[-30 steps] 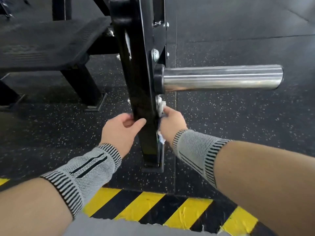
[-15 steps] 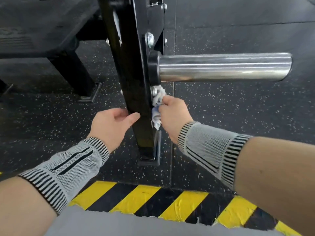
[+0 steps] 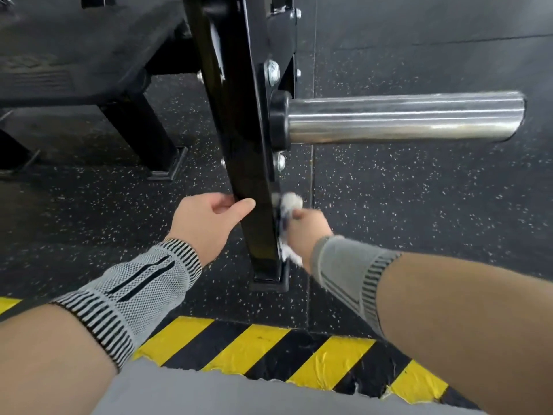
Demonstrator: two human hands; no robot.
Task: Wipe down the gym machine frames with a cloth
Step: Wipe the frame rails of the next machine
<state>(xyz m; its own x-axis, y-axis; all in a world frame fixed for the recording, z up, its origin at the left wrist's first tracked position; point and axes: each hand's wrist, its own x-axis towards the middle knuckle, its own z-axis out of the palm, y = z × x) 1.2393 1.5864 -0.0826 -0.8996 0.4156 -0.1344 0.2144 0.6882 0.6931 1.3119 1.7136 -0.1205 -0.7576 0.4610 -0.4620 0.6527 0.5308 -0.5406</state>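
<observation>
A glossy black upright frame post (image 3: 239,130) of a gym machine stands in front of me, bolted to the floor. My left hand (image 3: 206,221) grips its left edge low down, thumb on the front face. My right hand (image 3: 308,232) holds a crumpled white cloth (image 3: 288,205) and presses it against the post's right side, below a silver bolt (image 3: 279,161). Part of the cloth hangs below my palm.
A chrome weight peg (image 3: 404,116) sticks out to the right from the post at mid height. A black padded platform on legs (image 3: 77,55) stands at the left. Speckled black rubber flooring (image 3: 419,220) surrounds the post; yellow-black hazard tape (image 3: 269,348) runs near my knees.
My right hand with the cloth rose toward the bolt, then slid back down the post's right side. My left hand kept its grip on the left edge.
</observation>
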